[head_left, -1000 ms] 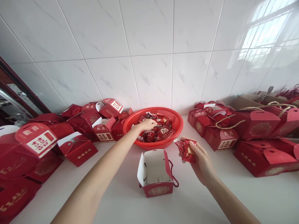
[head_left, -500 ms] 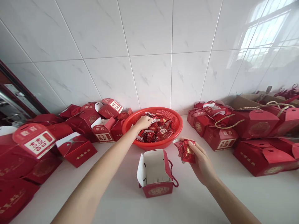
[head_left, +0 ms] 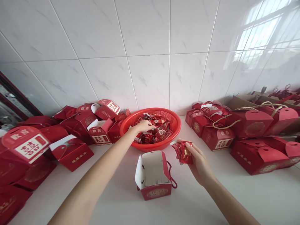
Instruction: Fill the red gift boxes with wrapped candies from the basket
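Observation:
My left hand (head_left: 144, 126) reaches into the red plastic basket (head_left: 177, 125), its fingers drawn together among the red wrapped candies (head_left: 161, 131). What its fingertips hold, if anything, is too small to make out. To the right of the basket, my right hand (head_left: 199, 161) grips a few red wrapped candies (head_left: 185, 151) between thumb and fingers, above the counter. Between my forearms stands a red gift box (head_left: 156, 191) with its top open, its white inside showing and a dark red cord handle hanging at its right side. No candy shows inside it.
Several red gift boxes (head_left: 79, 154) are piled along the left, some with lids raised. More red boxes (head_left: 250, 123) stand on the right, some with rope handles. Behind the basket rises a white tiled wall (head_left: 150, 81). Everything rests on a white counter (head_left: 187, 203).
My left hand has shifted slightly lower and to the right within the basket, over the candies. My right hand still holds its candies. The whole view has moved slightly.

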